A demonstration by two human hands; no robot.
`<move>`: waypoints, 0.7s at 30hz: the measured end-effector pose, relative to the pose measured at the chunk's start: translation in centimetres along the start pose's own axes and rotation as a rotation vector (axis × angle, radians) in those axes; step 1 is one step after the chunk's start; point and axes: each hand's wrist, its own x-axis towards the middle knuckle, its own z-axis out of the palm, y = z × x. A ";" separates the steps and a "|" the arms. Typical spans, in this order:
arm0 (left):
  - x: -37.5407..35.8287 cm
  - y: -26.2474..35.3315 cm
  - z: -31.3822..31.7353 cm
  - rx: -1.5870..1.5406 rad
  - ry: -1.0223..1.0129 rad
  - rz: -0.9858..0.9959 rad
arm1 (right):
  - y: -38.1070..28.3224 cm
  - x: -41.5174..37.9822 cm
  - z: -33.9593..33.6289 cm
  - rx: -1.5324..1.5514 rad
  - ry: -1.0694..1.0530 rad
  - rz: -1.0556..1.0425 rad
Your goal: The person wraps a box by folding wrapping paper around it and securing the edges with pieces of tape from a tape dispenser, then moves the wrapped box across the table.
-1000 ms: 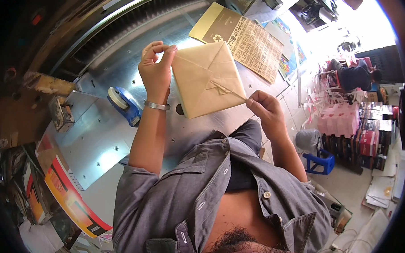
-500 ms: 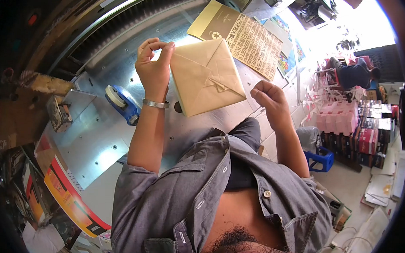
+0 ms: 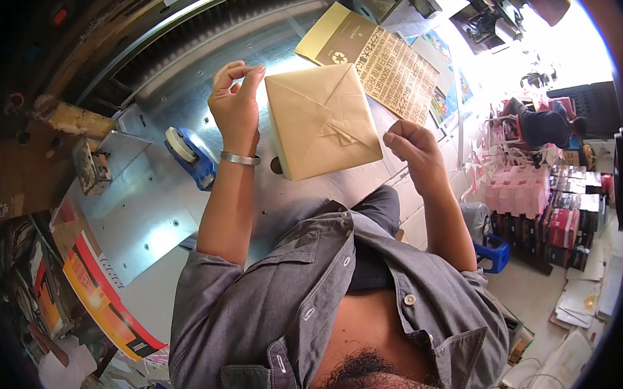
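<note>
A square package wrapped in plain tan paper point(image 3: 309, 129) lies on the metal worktop point(image 3: 137, 214), its folded flaps meeting on the upper face. Just off its upper left corner is my left hand point(image 3: 236, 101), thumb and forefinger pinched together and the other fingers curled. Whatever lies in that pinch, if anything, cannot be made out. My right hand point(image 3: 414, 153) is closed beside the package's right corner, thumb pressed against the curled forefinger; its contents are hidden too. A blue tape dispenser point(image 3: 190, 159) with a pale roll stands left of the package, near my left wrist.
Behind the package lies a printed brown and yellow paper bag point(image 3: 372, 58) over colourful sheets point(image 3: 438, 53). A metal block point(image 3: 93, 171) sits at the left. Pink boxes point(image 3: 517, 191), a blue stool point(image 3: 492, 253) and another person point(image 3: 546, 123) are off to the right.
A small gap now shows between my left fingertips and the package corner they were at before. My right hand has shifted slightly up and left. The view has shifted a little.
</note>
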 end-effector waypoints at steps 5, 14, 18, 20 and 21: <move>0.4 -0.3 -0.3 0.010 0.006 0.015 | -0.2 0.3 0.0 -0.009 -0.020 0.028; 0.3 0.0 -0.4 0.016 0.011 0.019 | -0.1 0.3 0.2 -0.034 -0.010 0.050; 0.9 -0.3 -1.0 -0.123 0.080 -0.020 | 1.0 0.2 -1.0 -0.024 0.010 -0.006; 1.7 0.1 -2.0 -0.097 0.124 -0.004 | 0.6 -0.1 -1.4 -0.016 0.021 0.006; 1.9 0.6 -2.0 -0.138 0.121 -0.008 | 0.4 -0.4 -1.6 -0.012 0.026 0.015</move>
